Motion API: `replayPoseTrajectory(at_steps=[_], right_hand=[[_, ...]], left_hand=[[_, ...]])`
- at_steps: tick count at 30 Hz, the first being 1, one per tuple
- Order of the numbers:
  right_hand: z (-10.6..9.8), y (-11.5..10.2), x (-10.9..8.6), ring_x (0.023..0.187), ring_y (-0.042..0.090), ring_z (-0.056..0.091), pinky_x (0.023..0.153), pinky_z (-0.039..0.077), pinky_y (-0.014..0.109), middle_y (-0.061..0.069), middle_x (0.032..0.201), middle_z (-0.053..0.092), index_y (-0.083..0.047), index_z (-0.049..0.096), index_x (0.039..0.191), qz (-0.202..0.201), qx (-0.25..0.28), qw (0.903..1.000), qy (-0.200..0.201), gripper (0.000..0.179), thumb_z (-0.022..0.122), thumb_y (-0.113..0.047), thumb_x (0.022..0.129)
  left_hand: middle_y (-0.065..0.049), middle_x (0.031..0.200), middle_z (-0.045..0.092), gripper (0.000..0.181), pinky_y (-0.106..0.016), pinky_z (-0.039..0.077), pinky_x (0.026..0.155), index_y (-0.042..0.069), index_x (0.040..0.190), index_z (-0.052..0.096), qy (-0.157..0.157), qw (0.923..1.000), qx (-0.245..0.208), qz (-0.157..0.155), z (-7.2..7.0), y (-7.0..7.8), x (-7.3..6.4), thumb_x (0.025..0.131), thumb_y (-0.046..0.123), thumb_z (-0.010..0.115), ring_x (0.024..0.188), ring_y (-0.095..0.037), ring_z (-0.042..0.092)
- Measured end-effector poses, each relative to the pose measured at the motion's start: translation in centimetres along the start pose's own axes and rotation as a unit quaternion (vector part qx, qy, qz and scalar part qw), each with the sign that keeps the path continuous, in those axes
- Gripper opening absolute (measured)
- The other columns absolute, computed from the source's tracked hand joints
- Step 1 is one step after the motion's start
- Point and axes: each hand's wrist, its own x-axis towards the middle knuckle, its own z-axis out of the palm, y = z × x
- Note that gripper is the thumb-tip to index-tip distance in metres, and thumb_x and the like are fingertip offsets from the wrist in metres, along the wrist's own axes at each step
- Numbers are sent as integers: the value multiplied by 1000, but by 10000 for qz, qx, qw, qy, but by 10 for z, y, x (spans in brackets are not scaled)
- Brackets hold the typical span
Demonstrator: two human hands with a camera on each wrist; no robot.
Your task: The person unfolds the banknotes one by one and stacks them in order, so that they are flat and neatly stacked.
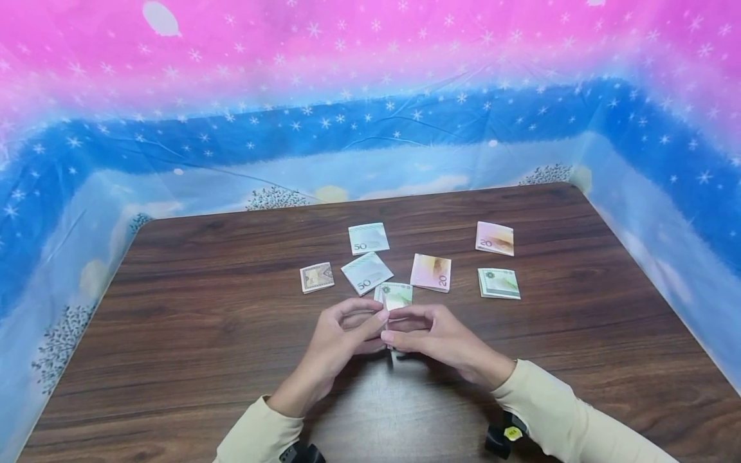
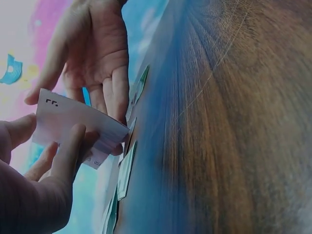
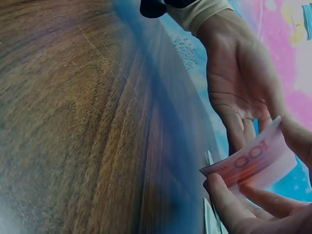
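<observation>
Both hands hold one folded banknote (image 3: pixel 265 158) upright between them, close over the table's near middle. Its red face shows the number 100 in the right wrist view; the left wrist view shows its paler side. My left hand (image 1: pixel 341 334) pinches it from the left with thumb and fingertips. From the right, my right hand (image 1: pixel 444 335) pinches the same note. In the head view it is seen nearly edge-on and partly covered by fingers. Just beyond the fingertips lies a green folded banknote (image 1: pixel 399 294), its near part hidden by the hands.
Beyond the hands lie more folded banknotes: a brown one (image 1: pixel 317 278), two marked 50, a far one (image 1: pixel 368 238) and a nearer one (image 1: pixel 367 273), two marked 20 (image 1: pixel 431 272), and a second green one (image 1: pixel 499 283). A printed cloth (image 1: pixel 370 128) surrounds the wooden table (image 1: pixel 202 334).
</observation>
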Motion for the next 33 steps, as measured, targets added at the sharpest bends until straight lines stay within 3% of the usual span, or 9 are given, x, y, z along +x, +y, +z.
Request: replayPoseTrajectory(at_steps=[7, 14, 18, 23, 29, 33], right_hand=[[-5, -8, -6, 112, 30, 68, 98, 56, 42, 19, 129, 66, 2, 56, 139, 60, 354, 9993, -115, 58, 79, -18, 89], [-11, -12, -16, 109, 26, 68, 97, 56, 35, 28, 127, 63, 15, 42, 143, 49, 530, 9986, -56, 62, 69, -8, 91], [-13, -14, -19, 106, 23, 67, 96, 56, 32, 26, 128, 61, 17, 38, 144, 116, 525, 9984, 148, 65, 63, -3, 88], [-18, -14, -20, 99, 20, 68, 87, 59, 29, 26, 123, 65, 15, 42, 142, 153, 356, 9981, 489, 62, 58, 2, 83], [-24, -12, -19, 88, 15, 69, 76, 59, 25, 23, 112, 71, 15, 47, 139, 211, 81, 9952, 953, 56, 61, 5, 86], [-27, -10, -19, 84, 14, 69, 73, 59, 24, 18, 104, 73, 14, 50, 135, 227, -77, 9944, 1034, 50, 64, 5, 88]], left_hand=[[-24, 119, 68, 38, -42, 60, 88, -6, 129, 60, -83, 9999, 68, -34, -2, 0, -2, 96, 11, 69, 101, -27, 72], [-25, 122, 65, 46, -39, 61, 88, -7, 140, 51, 25, 9997, 192, -125, -5, 4, -7, 98, 10, 60, 101, -26, 70], [-24, 116, 67, 44, -40, 62, 84, -7, 138, 53, 171, 9995, 247, -112, -7, 6, -10, 96, 5, 57, 96, -26, 71], [-22, 110, 70, 39, -40, 63, 79, -6, 130, 59, 349, 9982, 491, -22, -11, 7, -12, 91, -3, 60, 90, -25, 72], [-21, 102, 73, 35, -40, 64, 73, -4, 124, 63, 558, 9960, 699, -8, -16, 5, -14, 89, -4, 68, 80, -26, 72], [-20, 100, 74, 33, -40, 64, 70, -4, 121, 64, 658, 9946, 797, -25, -19, 5, -15, 89, -4, 70, 77, -26, 73]])
